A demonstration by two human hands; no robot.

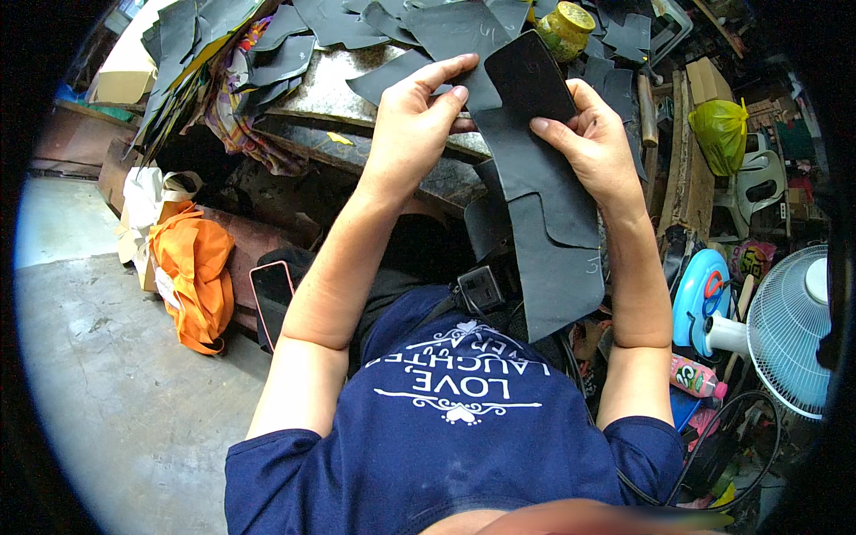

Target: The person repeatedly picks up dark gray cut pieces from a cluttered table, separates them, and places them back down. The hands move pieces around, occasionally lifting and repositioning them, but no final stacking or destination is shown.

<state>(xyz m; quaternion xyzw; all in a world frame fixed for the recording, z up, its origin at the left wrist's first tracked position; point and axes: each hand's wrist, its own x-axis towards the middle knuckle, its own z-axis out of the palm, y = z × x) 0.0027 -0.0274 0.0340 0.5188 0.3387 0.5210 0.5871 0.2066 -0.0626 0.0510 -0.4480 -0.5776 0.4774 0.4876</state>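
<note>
Held up before shirt (464, 383), between both forearms: long grey sheet (539, 178). Laid over its top end: black piece (528, 76). Long axis from bench (339, 85) toward shirt, with top end to the left, bottom end to the right.

Clamped on sheet's right edge near the top, thumb on upper face, fingers mostly hidden behind: right hand (596, 143). Nearer of the two to black piece. Opposite, at the left edge: left hand (415, 116). Thumb and index tips slightly apart; cannot tell if pinching the sheet lower down. From left hand, sheet to the right; from right hand, to the left and down toward shirt.

Edges: curved step partway down, probably an overlap of two layers. Left long edge free below left hand; right long edge near right forearm (635, 267). Room: open toward left forearm (334, 259); crowded above by loose pieces (343, 22) and jar (563, 31).
</note>
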